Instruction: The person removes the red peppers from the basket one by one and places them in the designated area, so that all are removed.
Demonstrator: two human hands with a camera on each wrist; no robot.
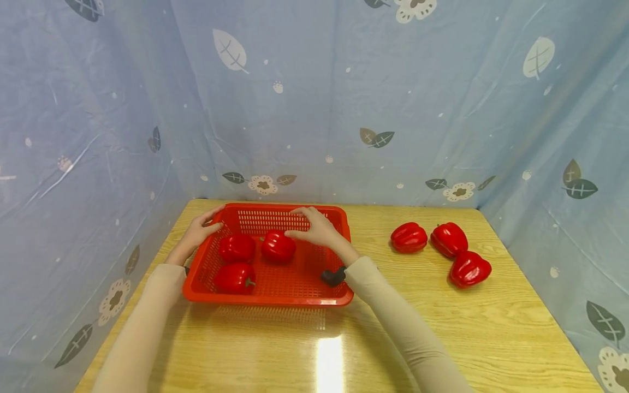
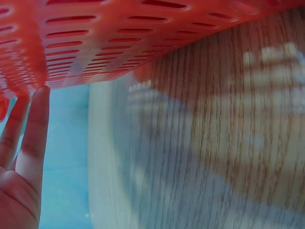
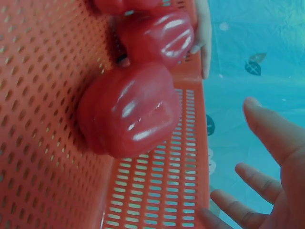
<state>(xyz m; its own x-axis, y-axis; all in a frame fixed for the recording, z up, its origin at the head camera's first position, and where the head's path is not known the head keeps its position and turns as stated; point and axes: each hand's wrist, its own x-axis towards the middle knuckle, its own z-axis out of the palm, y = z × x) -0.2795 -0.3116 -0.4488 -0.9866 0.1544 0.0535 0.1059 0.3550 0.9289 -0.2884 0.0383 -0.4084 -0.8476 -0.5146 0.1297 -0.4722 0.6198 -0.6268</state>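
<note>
A red plastic basket with slotted walls holds three red bell peppers. Two of them, a rear pepper and a front pepper, lie along the left side; the third pepper lies nearer the middle. My left hand holds the basket's left rim, thumb on the inner side and fingers along the outer wall. Over the basket's right half is my right hand, fingers spread and nothing in them. In the right wrist view, a gap separates it from the nearest pepper.
Three more red peppers lie on the wooden table right of the basket: one pepper apart, a second pepper and a third pepper close together. A blue patterned curtain borders the table at the back and sides.
</note>
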